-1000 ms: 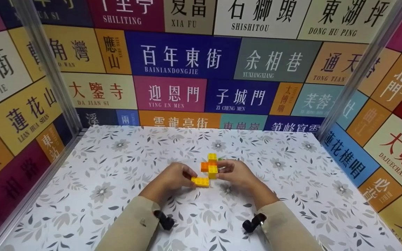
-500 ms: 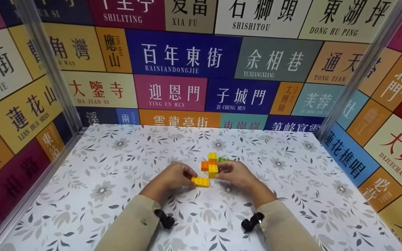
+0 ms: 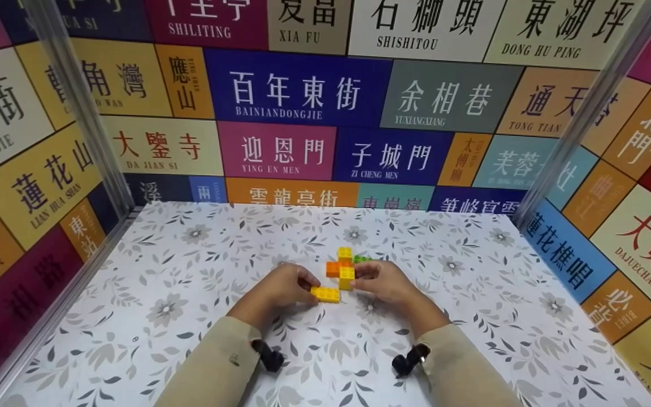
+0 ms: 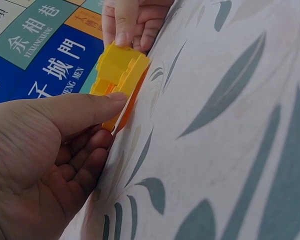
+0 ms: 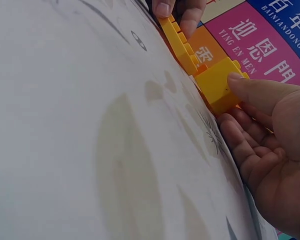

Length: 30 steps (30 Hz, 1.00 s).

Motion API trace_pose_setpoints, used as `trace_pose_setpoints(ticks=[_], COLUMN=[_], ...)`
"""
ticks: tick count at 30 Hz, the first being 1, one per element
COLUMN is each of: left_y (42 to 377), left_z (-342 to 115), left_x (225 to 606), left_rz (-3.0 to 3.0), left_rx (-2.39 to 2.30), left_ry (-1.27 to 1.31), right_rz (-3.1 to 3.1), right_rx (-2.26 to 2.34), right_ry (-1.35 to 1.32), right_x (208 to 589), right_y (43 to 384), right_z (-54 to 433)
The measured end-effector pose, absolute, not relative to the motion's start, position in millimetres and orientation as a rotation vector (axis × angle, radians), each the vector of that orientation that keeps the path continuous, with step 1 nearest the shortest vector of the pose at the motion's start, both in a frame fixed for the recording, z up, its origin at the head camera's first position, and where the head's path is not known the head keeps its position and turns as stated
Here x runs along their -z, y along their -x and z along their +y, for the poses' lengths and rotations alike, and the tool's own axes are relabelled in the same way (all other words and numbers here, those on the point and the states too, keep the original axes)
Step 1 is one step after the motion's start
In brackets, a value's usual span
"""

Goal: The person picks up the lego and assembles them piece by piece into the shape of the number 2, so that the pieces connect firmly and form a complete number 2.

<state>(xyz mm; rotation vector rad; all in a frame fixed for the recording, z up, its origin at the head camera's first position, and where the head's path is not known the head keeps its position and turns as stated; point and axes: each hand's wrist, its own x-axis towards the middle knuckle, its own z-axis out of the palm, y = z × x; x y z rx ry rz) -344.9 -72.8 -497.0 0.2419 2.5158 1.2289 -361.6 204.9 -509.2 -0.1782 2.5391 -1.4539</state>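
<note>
My left hand (image 3: 285, 285) pinches the left end of a flat yellow toy brick (image 3: 327, 294) that lies on the table, its studs facing up. To the right, my right hand (image 3: 381, 280) grips a taller yellow block (image 3: 347, 277) at its right side; the thumb (image 5: 240, 82) lies against it in the right wrist view. The taller block stands just behind the flat brick's right end. Behind it are an orange brick (image 3: 332, 269) and another yellow block (image 3: 345, 253). A green brick (image 3: 361, 259) shows partly behind my right fingers. How these bricks join is partly hidden.
A white tabletop (image 3: 201, 339) with a grey leaf-and-flower print lies under the bricks. Panels with coloured name signs (image 3: 297, 85) enclose its back and sides. Clear corner posts (image 3: 551, 124) stand at the back. A small black device sits on each wrist.
My right fingers have shifted slightly, and more of the green brick shows behind them. The left hand and the flat yellow brick have stayed in place.
</note>
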Motion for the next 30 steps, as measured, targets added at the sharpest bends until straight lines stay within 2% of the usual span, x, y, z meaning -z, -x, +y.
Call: trace_pose_setpoints(ticks=[30], left_y=[341.4], left_z=[-71.2], left_x=[494.5], left_rz=[2.582], left_rx=[-1.124], left_ry=[-0.334], right_rz=[2.339], right_rx=[1.710], right_ry=[0.186], right_x=[490.1], right_y=[354.9], right_z=[195.0])
